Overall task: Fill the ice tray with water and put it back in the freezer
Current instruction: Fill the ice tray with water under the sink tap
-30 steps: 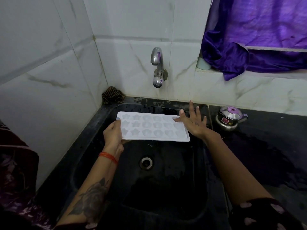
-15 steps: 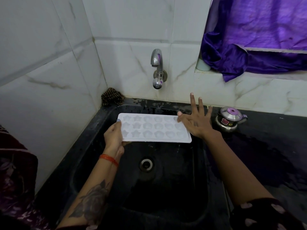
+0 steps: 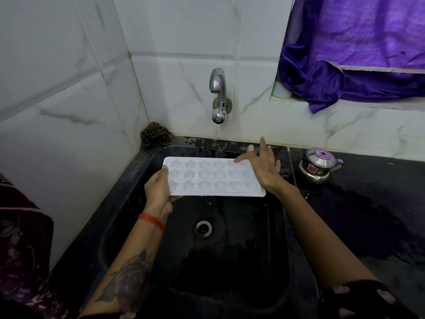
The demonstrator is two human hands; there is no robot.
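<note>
right hand [image 3: 264, 168] shifted back over ice tray [image 3: 213, 178], left hand [image 3: 158, 188] gripping

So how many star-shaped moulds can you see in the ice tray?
5, at the left end of the white plastic ice tray: two in the back row, two in the middle, one at the front; the left hand may hide more.

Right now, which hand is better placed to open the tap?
The right hand: fingers spread, gripping nothing, resting on the ice tray's far end nearest the tap. The left hand holds the tray.
</note>
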